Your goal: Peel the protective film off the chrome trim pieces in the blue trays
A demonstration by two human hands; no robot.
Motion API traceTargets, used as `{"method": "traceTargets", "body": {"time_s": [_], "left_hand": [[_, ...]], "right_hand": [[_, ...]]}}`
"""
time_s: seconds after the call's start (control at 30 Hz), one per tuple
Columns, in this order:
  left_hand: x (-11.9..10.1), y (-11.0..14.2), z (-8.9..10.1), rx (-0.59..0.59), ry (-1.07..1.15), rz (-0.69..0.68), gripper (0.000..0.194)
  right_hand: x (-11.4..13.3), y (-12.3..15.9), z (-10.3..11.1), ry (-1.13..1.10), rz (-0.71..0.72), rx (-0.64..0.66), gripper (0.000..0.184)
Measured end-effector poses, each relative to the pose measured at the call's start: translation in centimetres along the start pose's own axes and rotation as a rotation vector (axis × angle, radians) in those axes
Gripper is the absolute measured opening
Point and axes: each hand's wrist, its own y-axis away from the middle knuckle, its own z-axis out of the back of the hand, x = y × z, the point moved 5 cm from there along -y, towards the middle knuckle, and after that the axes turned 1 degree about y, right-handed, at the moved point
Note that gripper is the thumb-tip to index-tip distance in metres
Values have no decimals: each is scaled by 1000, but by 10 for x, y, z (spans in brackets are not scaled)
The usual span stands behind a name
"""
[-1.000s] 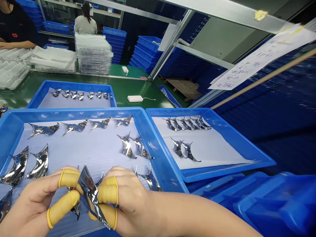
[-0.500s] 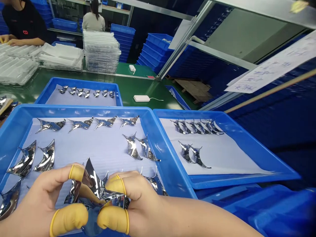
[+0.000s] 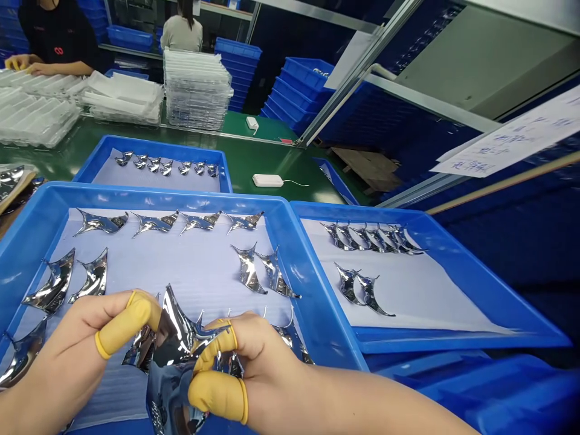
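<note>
1. Chrome piece (image 3: 174, 338), just one in hand, and it was up above the near part of the large blue tray (image 3: 312, 278)!
2. Its long axis ran roughly up and down the view, one sharp tip pointing up and away from the person, a side point reaching right, the broad lower end down by the bottom edge of the view.
3. Right hand (image 3: 267, 356): thumb below, yellow-covered fingers above, holding the piece by its right side.
4. Left hand (image 3: 88, 335): thumb and forefinger, both in yellow covers, were drawn narrow together right at the upper left edge; whether they gripped it, I could not tell.
5. Large tray, counting: four shiny pieces (image 3: 156, 223) across the far row, two pieces at left and two at right in the next, more nearer in, partly behind the hands.
6. Right-hand tray (image 3: 480, 293): two curved pieces (image 3: 369, 293) in front, about six overlapping behind.
7. Far tray (image 3: 167, 144): seven small pieces (image 3: 166, 167) in one line, on the green table (image 3: 294, 184).
8. Beyond, two white devices (image 3: 267, 180) and two people (image 3: 61, 36).
</note>
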Motion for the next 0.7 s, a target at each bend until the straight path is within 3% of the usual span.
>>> {"method": "traceTargets", "body": {"time_s": [0.17,0.3,0.53,0.7], "left_hand": [[-7,-4,3,-113,-133,-38,22],[-8,-7,4,-196,-93,-51,10],[2,-8,-4,-31,-56,74,17],[-1,-2,-9,-51,-111,133,20]], "right_hand": [[-11,2,7,-145,-117,-117,40],[-13,-1,13,-301,-106,-170,39],[-12,-4,22,-459,-86,-165,36],[-11,-4,28,-478,-46,-197,32]]}}
